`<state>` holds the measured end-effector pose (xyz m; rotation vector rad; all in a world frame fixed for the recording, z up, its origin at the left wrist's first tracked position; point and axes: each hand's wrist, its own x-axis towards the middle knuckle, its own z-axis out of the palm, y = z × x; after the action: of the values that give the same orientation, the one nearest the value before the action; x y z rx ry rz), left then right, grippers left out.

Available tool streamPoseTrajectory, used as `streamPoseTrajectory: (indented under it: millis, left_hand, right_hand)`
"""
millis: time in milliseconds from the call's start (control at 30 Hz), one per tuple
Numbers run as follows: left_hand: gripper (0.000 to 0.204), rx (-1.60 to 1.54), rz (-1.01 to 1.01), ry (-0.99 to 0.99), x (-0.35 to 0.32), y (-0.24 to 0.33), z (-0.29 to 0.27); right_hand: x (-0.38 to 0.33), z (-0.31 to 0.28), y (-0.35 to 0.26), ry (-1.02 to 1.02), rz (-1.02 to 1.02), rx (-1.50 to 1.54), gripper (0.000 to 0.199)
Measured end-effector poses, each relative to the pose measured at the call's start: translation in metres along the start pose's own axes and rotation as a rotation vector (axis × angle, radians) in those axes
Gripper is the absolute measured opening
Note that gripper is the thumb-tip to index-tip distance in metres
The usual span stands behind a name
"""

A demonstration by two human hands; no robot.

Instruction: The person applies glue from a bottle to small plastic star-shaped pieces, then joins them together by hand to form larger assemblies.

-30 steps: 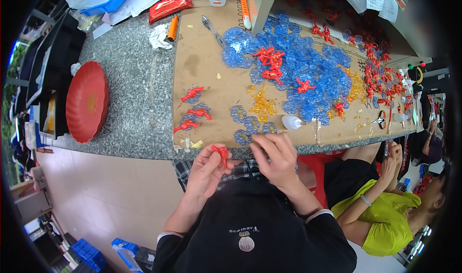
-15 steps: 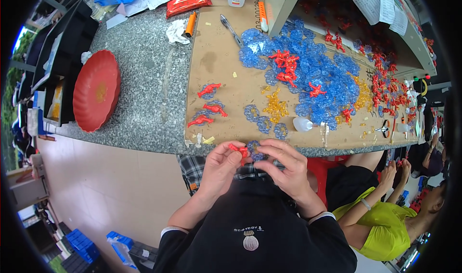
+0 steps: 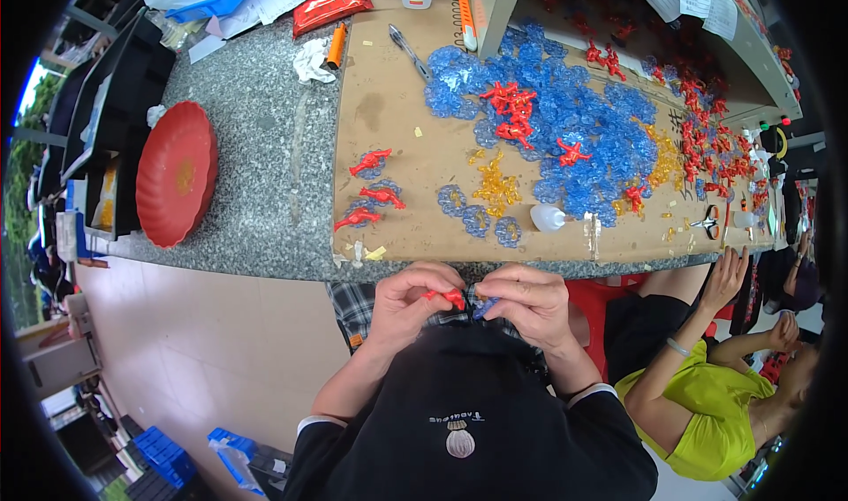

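We work at a grey stone table [image 3: 256, 139] with a brown cardboard sheet [image 3: 424, 148] laid over its right part, a pale floor below. Nearest us, just off the table's near edge, our left hand [image 3: 408, 305] has its grip closed on a small red piece [image 3: 449, 297], and our right hand [image 3: 527, 301] pinches a blue piece [image 3: 484, 307] beside it; the two pieces meet between our fingertips. Along the sheet's near edge lie three blue rings [image 3: 481, 218] and a white cap [image 3: 548, 218]. Toward its left edge sit three red figures [image 3: 371, 192] on blue bases. Further in spreads a blue heap [image 3: 565, 139] with red bits [image 3: 511, 113] on top and a yellow cluster [image 3: 496, 186] before it. A red plate [image 3: 177, 173] lies at the table's left edge. By the right edge a neighbour's hand [image 3: 726, 276] touches the table.
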<state>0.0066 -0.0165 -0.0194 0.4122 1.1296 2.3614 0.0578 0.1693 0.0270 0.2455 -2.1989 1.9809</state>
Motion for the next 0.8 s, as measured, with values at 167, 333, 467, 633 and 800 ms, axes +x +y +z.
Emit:
streamPoseTrajectory:
  millis: [167, 333, 467, 633, 800]
  left_hand:
    - [0.022, 0.104, 0.035, -0.034, 0.001, 0.002, 0.003]
    - [0.020, 0.123, 0.006, -0.029, 0.004, 0.006, 0.006]
    - [0.017, 0.281, 0.027, -0.094, 0.006, 0.013, 0.005]
    - [0.018, 0.242, 0.088, -0.125, 0.010, 0.005, 0.002]
    - [0.013, 0.248, 0.118, -0.172, 0.011, 0.005, 0.000]
  right_hand:
    - [-0.002, 0.002, 0.000, -0.027, 0.039, 0.039, 0.029]
    - [-0.001, -0.001, 0.000, -0.065, 0.044, 0.039, 0.028]
    - [0.000, 0.002, -0.009, -0.051, 0.191, 0.091, 0.028]
    - [-0.004, 0.006, -0.003, 0.054, 0.121, 0.030, 0.027]
    - [-0.001, 0.006, -0.006, 0.018, -0.140, -0.182, 0.026]
